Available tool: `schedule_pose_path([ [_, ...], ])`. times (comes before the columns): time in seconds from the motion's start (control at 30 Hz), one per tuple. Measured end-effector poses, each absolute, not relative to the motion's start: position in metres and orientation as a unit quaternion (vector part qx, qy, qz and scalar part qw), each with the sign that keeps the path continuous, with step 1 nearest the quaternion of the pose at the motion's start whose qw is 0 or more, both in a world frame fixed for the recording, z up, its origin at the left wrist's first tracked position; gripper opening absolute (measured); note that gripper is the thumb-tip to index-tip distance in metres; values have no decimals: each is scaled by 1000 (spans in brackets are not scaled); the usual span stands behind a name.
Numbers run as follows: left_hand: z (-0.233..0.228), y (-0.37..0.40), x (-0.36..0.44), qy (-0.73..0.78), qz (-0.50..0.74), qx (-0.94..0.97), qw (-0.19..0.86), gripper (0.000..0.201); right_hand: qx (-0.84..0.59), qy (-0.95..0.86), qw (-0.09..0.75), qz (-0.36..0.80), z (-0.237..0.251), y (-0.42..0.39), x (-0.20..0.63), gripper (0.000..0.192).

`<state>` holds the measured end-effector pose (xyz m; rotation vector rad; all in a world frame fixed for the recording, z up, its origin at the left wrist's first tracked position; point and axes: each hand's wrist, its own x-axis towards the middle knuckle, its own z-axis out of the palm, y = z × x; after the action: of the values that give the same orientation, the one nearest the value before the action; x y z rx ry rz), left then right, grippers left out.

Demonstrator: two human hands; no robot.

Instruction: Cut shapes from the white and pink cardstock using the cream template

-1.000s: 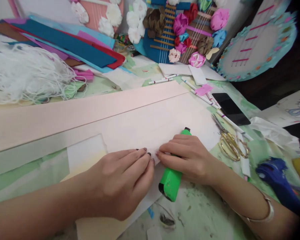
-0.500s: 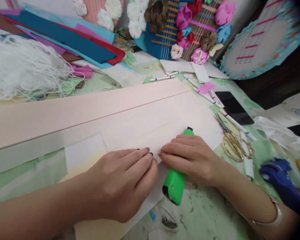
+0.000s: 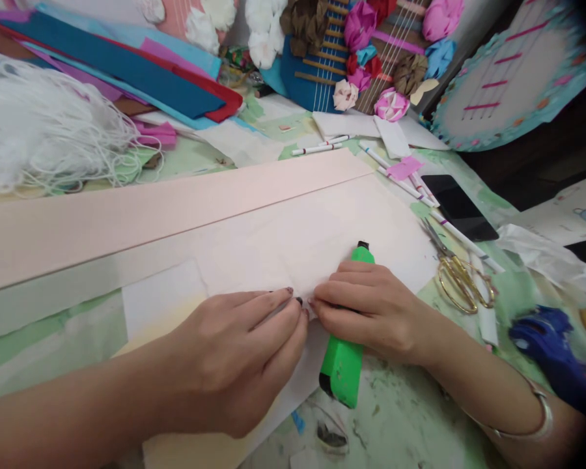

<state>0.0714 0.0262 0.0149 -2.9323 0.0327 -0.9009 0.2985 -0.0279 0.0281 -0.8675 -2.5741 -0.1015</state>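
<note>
Both hands are down on the pale pink sheet of thin paper (image 3: 293, 241), and the step in hand looks like pressing a small fold at its near edge: the left hand (image 3: 239, 358) lies flat with fingers pressed together, fingertips (image 3: 293, 301) meeting those of the right hand (image 3: 371, 309), which pinch the paper's edge right where the two hands touch. Tucked under the right palm is a bright green plastic glue gun (image 3: 344, 365), its black nozzle poking out beyond the knuckles. The next move, I'd judge, calls for a firm, even press along the crease without letting the thin sheet slip. Just right of the right hand lie gold-handled scissors (image 3: 461, 280); beyond the fingers, a tangle of white cord (image 3: 43, 130) and stacked coloured felt sheets (image 3: 127, 65) crowd the green, paint-flecked worktable (image 3: 410, 417), with paper flowers (image 3: 361, 26) at the back
</note>
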Motion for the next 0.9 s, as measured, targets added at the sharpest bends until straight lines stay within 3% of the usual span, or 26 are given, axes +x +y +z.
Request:
schedule_pose_path([
  [0.47, 12, 22, 74, -45, -302, -952, 7, 37, -316, -926, 197, -57, 32, -28, 299, 35],
  [0.67, 7, 23, 73, -57, -358, -931, 53, 20, -355, -910, 188, -107, 31, -30, 302, 16],
  [0.9, 2, 27, 71, -70, -351, -931, 67, 18, -359, -908, 186, -109, 30, -29, 300, 18],
])
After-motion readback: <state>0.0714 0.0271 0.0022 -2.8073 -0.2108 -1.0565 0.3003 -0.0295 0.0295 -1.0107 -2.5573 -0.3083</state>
